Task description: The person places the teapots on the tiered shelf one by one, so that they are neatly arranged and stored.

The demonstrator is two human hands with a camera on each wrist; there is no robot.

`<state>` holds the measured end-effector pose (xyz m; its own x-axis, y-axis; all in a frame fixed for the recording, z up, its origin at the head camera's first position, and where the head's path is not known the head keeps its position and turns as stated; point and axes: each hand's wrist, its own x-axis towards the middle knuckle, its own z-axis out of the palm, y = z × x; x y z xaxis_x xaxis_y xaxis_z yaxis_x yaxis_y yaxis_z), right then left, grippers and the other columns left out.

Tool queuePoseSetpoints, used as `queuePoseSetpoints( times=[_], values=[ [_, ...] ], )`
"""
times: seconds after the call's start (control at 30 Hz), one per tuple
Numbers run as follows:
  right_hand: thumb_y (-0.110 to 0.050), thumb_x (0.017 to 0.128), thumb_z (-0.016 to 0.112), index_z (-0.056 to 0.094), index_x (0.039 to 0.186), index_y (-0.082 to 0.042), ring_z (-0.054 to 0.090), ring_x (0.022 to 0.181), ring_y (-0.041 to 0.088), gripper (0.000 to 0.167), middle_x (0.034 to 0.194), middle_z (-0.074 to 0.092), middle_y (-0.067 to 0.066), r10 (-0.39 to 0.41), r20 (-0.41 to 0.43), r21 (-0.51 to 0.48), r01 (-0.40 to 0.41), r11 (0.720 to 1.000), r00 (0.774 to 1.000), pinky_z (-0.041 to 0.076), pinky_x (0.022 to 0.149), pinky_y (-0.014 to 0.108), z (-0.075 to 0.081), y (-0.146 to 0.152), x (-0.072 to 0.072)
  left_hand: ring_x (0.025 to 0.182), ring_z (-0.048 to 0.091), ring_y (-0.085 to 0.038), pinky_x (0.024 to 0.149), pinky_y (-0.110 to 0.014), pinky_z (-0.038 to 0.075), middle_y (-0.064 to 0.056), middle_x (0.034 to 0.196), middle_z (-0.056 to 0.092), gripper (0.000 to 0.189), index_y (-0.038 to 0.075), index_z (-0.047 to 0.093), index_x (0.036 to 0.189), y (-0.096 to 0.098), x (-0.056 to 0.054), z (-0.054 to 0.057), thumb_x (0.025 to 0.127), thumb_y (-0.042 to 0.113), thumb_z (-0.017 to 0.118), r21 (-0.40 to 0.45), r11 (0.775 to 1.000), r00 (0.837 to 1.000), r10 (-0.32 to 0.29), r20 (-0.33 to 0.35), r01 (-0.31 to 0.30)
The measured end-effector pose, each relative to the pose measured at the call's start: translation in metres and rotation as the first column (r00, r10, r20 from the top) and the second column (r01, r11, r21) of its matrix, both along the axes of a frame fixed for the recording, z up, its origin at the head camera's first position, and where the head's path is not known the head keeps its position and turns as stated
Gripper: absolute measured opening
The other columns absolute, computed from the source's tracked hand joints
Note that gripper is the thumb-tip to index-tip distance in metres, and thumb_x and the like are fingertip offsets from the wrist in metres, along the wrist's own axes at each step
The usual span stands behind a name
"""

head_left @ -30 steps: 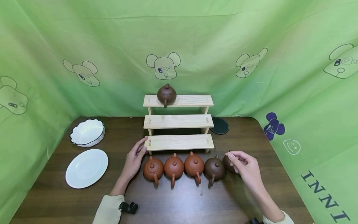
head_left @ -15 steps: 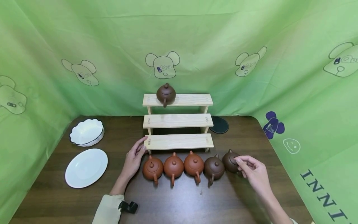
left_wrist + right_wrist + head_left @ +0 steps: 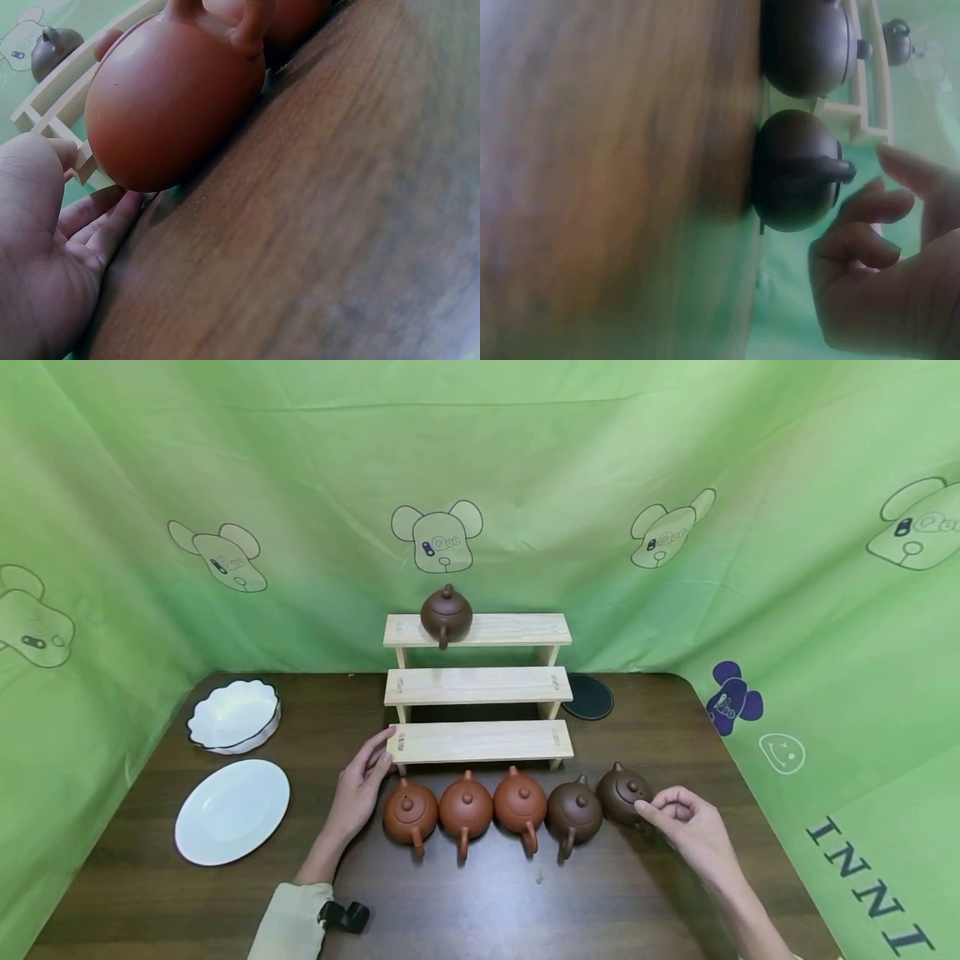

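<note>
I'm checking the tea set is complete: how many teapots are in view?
6. One dark teapot sits on the top shelf. On the table, left to right, stand three reddish teapots, then two dark ones.

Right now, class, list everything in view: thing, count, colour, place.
Reddish teapots: 3, terracotta, left part of front row
Dark teapots: 3, dark brown, two ending that row, one on top shelf
Rack: 1, pale wood, behind the row
Bowl: 1, white, dark rim, back left
Plate: 1, white, in front of bowl
Disc: 1, blackish, right of rack
Table: 1, brown, under rack
Cloth backdrop: 1, green, around table
Sleeve: 1 clear, pale, left forearm
Wrist device: 1, black, left cuff
Left hand: 1, bare, at bottom step's left end
Right hand: 1, bare, beside rightmost teapot
</note>
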<state>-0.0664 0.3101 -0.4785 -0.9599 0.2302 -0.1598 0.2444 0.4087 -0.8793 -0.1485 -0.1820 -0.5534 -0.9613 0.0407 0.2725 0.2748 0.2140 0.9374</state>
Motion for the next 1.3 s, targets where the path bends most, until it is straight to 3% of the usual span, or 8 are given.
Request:
queuePoseSetpoints(
  times=[0.1,0.33,0.5,0.63,0.77,0.97,1.1,1.3],
  values=[
    [-0.026,0.098,0.089,0.071,0.098,-0.004,0.050,0.064,0.008,0.029,0.071,0.065,-0.006,0.035,0.030,0.038,-0.036,0.999,0.999,0.045,0.060,0.028,-0.004,0.003,0.000,0.112,0.076,-0.020,0.097,-0.013,0.055,-0.023,0.143,0.072,0.043,0.014,0.059,0.161,0.002,0.002,0.006,0.119,0.020,0.057,-0.006,1.000,1.000,0.002,0.017,-0.002],
    [-0.034,0.097,0.090,0.071,0.093,-0.006,0.049,0.056,0.009,0.034,0.068,0.066,-0.003,0.058,0.081,0.109,-0.066,0.992,0.995,0.044,0.056,0.028,-0.009,0.007,-0.002,0.107,0.076,-0.012,0.094,-0.014,0.057,-0.017,0.138,0.076,0.043,0.018,0.061,0.160,-0.005,-0.007,-0.013,0.118,0.022,0.059,0.002,1.000,0.998,-0.012,-0.055,0.012],
    [-0.038,0.100,0.086,0.078,0.089,-0.003,0.049,0.052,0.008,0.038,0.066,0.063,-0.004,0.060,0.148,0.081,-0.073,0.994,0.987,0.044,0.050,0.025,-0.009,0.007,-0.003,0.110,0.076,-0.010,0.097,-0.015,0.058,-0.014,0.140,0.075,0.043,0.023,0.061,0.161,-0.007,-0.009,-0.018,0.118,0.025,0.059,-0.011,1.000,1.000,-0.014,-0.023,0.014],
    [-0.039,0.106,0.077,0.073,0.073,-0.006,0.037,0.049,0.005,0.047,0.055,0.047,-0.009,0.105,0.175,-0.031,-0.101,0.994,0.979,0.033,0.046,0.021,-0.011,0.007,-0.004,0.111,0.076,-0.013,0.098,-0.014,0.057,-0.017,0.143,0.074,0.042,0.021,0.061,0.161,-0.005,-0.003,-0.007,0.118,0.024,0.058,-0.016,1.000,1.000,0.000,0.000,0.000],
    [-0.034,0.110,0.072,0.061,0.064,-0.013,0.028,0.047,0.003,0.052,0.051,0.037,-0.011,0.147,0.183,-0.163,-0.117,0.980,0.972,0.024,0.046,0.017,-0.016,0.008,-0.004,0.107,0.077,-0.015,0.095,-0.012,0.056,-0.020,0.139,0.075,0.042,0.017,0.062,0.160,-0.002,0.000,-0.003,0.118,0.023,0.058,0.000,1.000,0.999,-0.007,-0.045,0.007],
    [-0.019,0.109,0.071,0.087,0.087,-0.015,0.030,0.047,-0.001,0.027,0.058,0.044,-0.012,0.169,0.148,-0.332,-0.112,0.937,0.975,0.021,0.046,0.020,-0.021,0.006,0.001,0.107,0.077,-0.016,0.095,-0.016,0.058,-0.019,0.140,0.075,0.043,0.018,0.060,0.161,-0.006,-0.007,-0.017,0.118,0.022,0.058,-0.012,1.000,0.999,-0.012,-0.049,0.011],
    [-0.014,0.110,0.068,0.088,0.090,-0.015,0.029,0.046,-0.003,0.028,0.059,0.049,-0.013,0.175,0.118,-0.408,-0.113,0.906,0.977,0.010,0.046,0.029,-0.023,0.003,0.001,0.110,0.076,-0.013,0.097,-0.017,0.058,-0.011,0.144,0.074,0.044,0.025,0.060,0.162,-0.012,-0.014,-0.031,0.118,0.027,0.059,-0.010,1.000,1.000,-0.017,-0.007,0.017],
    [-0.013,0.112,0.066,0.086,0.090,-0.013,0.027,0.045,-0.001,0.029,0.060,0.051,-0.013,0.100,0.094,-0.449,-0.047,0.892,0.991,0.007,0.049,0.035,-0.024,-0.002,-0.004,0.111,0.076,-0.012,0.098,-0.017,0.059,-0.009,0.138,0.077,0.043,0.027,0.060,0.161,-0.010,-0.011,-0.024,0.118,0.029,0.058,-0.012,1.000,0.999,-0.003,0.032,0.003]
  ],
)
